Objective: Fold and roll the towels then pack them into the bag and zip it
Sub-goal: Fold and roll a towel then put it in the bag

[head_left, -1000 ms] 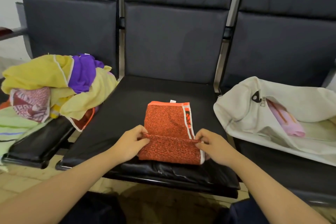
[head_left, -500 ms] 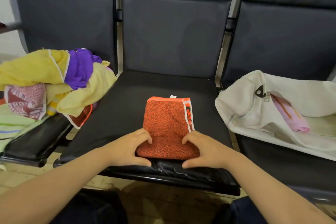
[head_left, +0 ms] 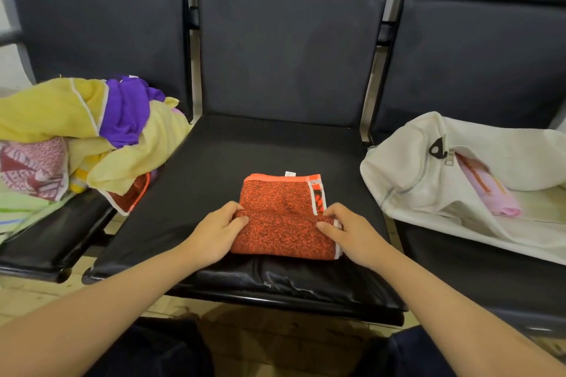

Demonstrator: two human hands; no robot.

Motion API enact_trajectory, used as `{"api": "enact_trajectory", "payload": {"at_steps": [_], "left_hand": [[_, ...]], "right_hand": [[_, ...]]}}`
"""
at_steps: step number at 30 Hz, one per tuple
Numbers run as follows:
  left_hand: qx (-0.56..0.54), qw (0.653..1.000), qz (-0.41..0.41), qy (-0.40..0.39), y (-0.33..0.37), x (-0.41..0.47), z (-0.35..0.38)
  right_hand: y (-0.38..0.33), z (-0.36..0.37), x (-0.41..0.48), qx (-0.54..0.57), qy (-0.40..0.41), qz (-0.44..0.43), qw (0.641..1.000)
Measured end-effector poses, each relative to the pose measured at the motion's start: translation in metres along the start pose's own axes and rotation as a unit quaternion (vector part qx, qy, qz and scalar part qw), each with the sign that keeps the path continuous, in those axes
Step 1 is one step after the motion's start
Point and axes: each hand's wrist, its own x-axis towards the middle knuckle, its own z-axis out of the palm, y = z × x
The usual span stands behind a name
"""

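orange towel (head_left: 283, 217) part-rolled, white bag (head_left: 407, 168) unzipped

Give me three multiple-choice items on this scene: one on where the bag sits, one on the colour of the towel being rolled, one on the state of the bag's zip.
1. The white bag lies on:
A. the middle seat
B. the seat to the person's right
C. the floor

2. The towel under both hands is:
A. orange
B. purple
C. green

3. The bag's zip is:
A. open
B. closed
C. missing

Answers:
1. B, it rests right of the middle seat.
2. A, the left hand and right hand grip an orange roll.
3. A, a pink towel shows through the gap.
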Motion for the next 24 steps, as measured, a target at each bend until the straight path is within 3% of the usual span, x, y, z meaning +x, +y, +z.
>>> {"api": "enact_trajectory", "payload": {"at_steps": [4, 6, 8, 10, 12, 15, 18, 24], "left_hand": [[0.076, 0.996, 0.003, 0.04, -0.006, 0.006, 0.009], [0.113, 0.99, 0.052, 0.061, -0.009, 0.006, 0.011], [0.182, 0.964, 0.176, 0.074, -0.012, 0.009, 0.011], [0.203, 0.954, 0.218, 0.021, -0.012, 0.009, 0.007], [0.202, 0.958, 0.196, -0.046, -0.011, 0.007, -0.004], [0.217, 0.954, 0.172, -0.115, -0.018, 0.001, -0.014], [0.16, 0.974, 0.142, -0.069, -0.02, -0.001, -0.01], [0.015, 0.999, 0.026, -0.021, 0.001, -0.001, -0.005]], "right_hand": [[0.0, 0.009, 0.004, -0.068, 0.066, 0.026, 0.995], [-0.001, 0.015, 0.005, -0.18, 0.108, 0.011, 0.978], [-0.001, 0.015, 0.006, -0.275, 0.145, -0.076, 0.947], [0.001, 0.009, 0.007, -0.283, 0.122, -0.16, 0.938], [0.004, 0.001, 0.005, -0.266, 0.045, -0.171, 0.948], [0.004, -0.006, 0.002, -0.203, -0.087, -0.09, 0.971], [0.002, -0.007, 0.005, -0.202, -0.07, -0.067, 0.975], [-0.009, -0.012, 0.003, -0.019, -0.062, 0.013, 0.998]]}}
